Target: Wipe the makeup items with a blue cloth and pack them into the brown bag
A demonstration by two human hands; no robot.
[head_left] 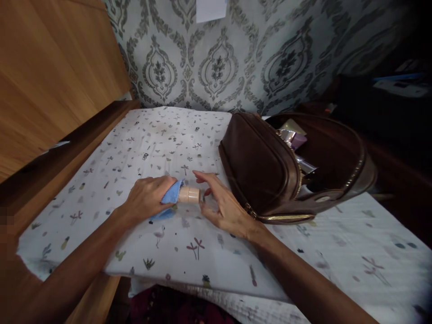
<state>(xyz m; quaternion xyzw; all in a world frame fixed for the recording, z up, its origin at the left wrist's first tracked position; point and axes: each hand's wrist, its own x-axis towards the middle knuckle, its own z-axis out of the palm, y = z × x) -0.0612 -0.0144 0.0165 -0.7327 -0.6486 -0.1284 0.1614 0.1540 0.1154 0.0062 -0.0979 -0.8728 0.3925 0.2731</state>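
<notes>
A blue cloth (171, 192) is bunched in my left hand (148, 197), wrapped round a small beige bottle (189, 195) that lies sideways with its capped end pointing right. The fingers of that hand are closed on the cloth and the bottle. Just right of the cap is my right hand (222, 204), its fingers apart and curved, with nothing held in them. Whether a fingertip touches the cap I cannot tell. Close beyond my right hand stands a brown leather bag (259, 162), unzipped, with cosmetics-like items (297, 140) showing inside.
A white printed cloth (162, 144) covers the table. Wooden furniture (57, 67) rises at the left, and a patterned wall (216, 58) closes off the back. Dark objects (398, 90) stand at the far right. The table's front edge is close to my body.
</notes>
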